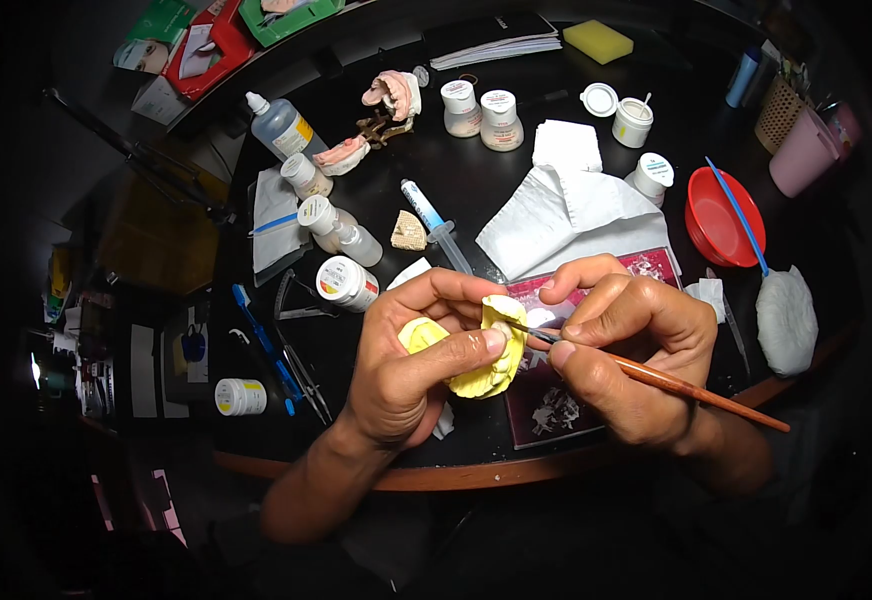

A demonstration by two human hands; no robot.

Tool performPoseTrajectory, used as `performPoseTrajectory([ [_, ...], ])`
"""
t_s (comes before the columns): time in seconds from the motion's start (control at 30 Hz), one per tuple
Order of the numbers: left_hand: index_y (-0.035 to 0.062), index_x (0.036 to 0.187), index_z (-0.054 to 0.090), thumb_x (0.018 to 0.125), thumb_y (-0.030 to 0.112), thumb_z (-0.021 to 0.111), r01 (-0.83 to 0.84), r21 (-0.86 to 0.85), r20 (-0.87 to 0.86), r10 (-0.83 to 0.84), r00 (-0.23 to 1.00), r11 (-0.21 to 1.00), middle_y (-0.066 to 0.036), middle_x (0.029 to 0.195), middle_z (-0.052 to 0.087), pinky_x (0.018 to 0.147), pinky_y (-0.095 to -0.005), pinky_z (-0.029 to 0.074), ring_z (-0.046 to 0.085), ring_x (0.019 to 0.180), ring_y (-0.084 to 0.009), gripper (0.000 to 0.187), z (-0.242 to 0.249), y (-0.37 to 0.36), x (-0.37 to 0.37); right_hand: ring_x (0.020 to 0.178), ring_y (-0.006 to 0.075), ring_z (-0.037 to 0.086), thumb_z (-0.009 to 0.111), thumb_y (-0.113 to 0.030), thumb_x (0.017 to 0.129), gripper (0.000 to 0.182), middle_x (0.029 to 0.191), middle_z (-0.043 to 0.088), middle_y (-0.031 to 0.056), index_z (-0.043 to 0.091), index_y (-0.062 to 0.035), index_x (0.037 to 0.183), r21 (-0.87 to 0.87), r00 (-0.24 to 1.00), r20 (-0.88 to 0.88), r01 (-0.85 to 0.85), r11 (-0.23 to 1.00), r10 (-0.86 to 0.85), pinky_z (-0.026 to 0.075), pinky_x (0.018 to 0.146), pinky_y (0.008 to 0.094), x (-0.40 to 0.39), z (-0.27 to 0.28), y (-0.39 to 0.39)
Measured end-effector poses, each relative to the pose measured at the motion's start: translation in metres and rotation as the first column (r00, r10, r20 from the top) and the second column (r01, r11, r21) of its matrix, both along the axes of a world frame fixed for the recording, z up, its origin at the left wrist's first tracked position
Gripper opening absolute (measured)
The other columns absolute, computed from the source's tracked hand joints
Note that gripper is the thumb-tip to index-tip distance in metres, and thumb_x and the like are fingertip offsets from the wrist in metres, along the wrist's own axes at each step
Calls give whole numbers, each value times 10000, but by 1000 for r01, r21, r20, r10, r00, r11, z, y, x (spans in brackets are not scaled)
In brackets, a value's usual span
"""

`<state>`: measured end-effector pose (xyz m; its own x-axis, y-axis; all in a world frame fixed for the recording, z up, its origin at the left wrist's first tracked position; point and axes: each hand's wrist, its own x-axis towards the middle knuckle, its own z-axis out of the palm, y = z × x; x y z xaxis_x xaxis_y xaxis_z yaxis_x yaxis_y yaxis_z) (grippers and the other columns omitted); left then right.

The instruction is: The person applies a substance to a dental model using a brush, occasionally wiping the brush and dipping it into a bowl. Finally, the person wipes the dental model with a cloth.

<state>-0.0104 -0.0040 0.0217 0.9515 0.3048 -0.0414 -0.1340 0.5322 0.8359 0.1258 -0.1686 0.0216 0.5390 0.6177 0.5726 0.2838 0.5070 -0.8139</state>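
Observation:
A yellow dental cast [471, 380] is gripped by my left hand [406, 370], whose thumb presses on its front. My right hand [641, 350] pinches a thin brush with a brown wooden handle [696, 388]. The brush's dark tip meets the upper right part of the cast, close to my left thumb. Beneath my hands lies a dark red slab [546, 425] with whitish smears, partly hidden by them. White cloth [566, 220] lies just behind the slab.
Jars and bottles, one a white jar [347, 284], stand at the left and back. A syringe [436, 225] lies behind my left hand. On the right are a red bowl [723, 217] and a whitish pad [787, 322]. An articulator with pink models [381, 120] sits at the back.

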Motion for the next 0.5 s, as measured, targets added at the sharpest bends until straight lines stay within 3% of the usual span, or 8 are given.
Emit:
performPoseTrajectory([
  [0.5, -76, 1229, 623, 906, -30, 705, 11, 26, 18, -12, 1000, 1000, -196, 1075, 740, 860, -318, 608, 749, 968, -226, 336, 2, -2, 0, 674, 114, 637, 729, 93, 792, 149, 687, 679, 35, 637, -22, 770, 29, 1000, 5, -11, 1000, 11, 546, 939, 435, 1, 1, 0],
])
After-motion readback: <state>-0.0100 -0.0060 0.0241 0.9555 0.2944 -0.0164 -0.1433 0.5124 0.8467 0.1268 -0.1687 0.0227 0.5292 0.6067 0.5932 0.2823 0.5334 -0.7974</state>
